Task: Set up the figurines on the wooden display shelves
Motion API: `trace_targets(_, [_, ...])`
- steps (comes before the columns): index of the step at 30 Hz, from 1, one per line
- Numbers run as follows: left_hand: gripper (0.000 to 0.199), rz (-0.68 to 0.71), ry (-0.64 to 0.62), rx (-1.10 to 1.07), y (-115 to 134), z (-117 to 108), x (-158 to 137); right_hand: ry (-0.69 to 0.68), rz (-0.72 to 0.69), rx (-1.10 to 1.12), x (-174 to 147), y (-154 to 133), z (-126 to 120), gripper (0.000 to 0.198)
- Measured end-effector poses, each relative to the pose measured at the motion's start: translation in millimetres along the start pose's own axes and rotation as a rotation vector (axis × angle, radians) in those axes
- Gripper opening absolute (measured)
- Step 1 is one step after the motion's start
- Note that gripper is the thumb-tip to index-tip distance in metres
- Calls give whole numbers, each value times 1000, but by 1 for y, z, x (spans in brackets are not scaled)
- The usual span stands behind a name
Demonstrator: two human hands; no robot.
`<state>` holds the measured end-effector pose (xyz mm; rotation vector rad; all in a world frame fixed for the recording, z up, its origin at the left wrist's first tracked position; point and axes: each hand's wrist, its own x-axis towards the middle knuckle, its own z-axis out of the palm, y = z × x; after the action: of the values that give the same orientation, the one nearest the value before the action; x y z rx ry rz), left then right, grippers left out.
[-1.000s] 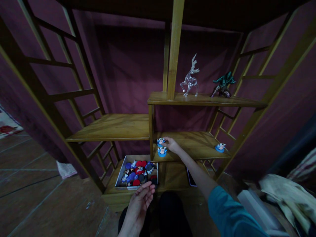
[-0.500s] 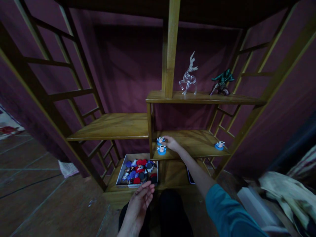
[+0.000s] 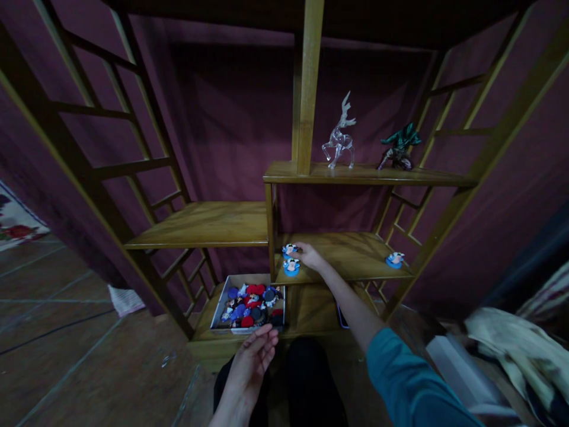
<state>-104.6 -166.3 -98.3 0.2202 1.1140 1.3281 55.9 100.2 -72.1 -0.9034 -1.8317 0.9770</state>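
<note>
My right hand (image 3: 310, 256) reaches onto the lower right shelf (image 3: 342, 252). Its fingers are closed on the rear blue-based figurine (image 3: 288, 250), which stands at the shelf's left end. Just in front of that one stands a similar figurine (image 3: 291, 267) on a round blue base. A third blue-based figurine (image 3: 395, 260) is at the right end of the same shelf. My left hand (image 3: 254, 363) hovers above my knee, in front of the box, fingers loosely bent and apart, with nothing visible in it. The shallow cardboard box (image 3: 219, 311) holds several small figurines with red, purple and black bases.
On the shelf above stand a clear deer figurine (image 3: 340, 139) and a dark green figure (image 3: 400, 147). A wooden post (image 3: 310, 89) rises between the compartments. A dark-edged flat object (image 3: 341, 317) lies on the bottom shelf, partly behind my right forearm. Cloth (image 3: 520, 338) is heaped at right.
The view has shifted very slightly. My right hand stays at the rear figurine, and my left hand keeps its place in front of the box.
</note>
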Motion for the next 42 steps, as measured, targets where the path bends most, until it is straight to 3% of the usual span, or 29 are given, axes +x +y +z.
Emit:
trace_targets(7, [24,21,-7,-4,-5,-4,-2,-6,30,41,-5,-12,-1,23])
trace_targets(16, [22,30,8,-8,-1,-9,-22,11,121,227,-6,-26,-3,36])
trace_targets(21, [22,49,0,-16,3,-8,-37,138,133,236,-11,-38,-10,30])
trace_targets(25, [22,80,15,-38,10,-16,-42,335,14,248,-37,-48,-21,27])
trace_targets(29, [21,132,69,-88,21,-34,-36,439,-62,269,-100,-64,-23,27])
trace_targets(31, [21,145,96,-112,26,-44,-27,422,-21,235,-140,-67,-13,25])
trace_targets(36, [20,184,159,-171,38,-70,9,110,173,191,-216,-43,45,20])
trace_targets(39, [18,215,199,-200,46,-88,37,0,253,124,-227,-18,84,20])
trace_targets(42, [18,240,218,-221,53,-105,66,-66,241,10,-218,2,113,20])
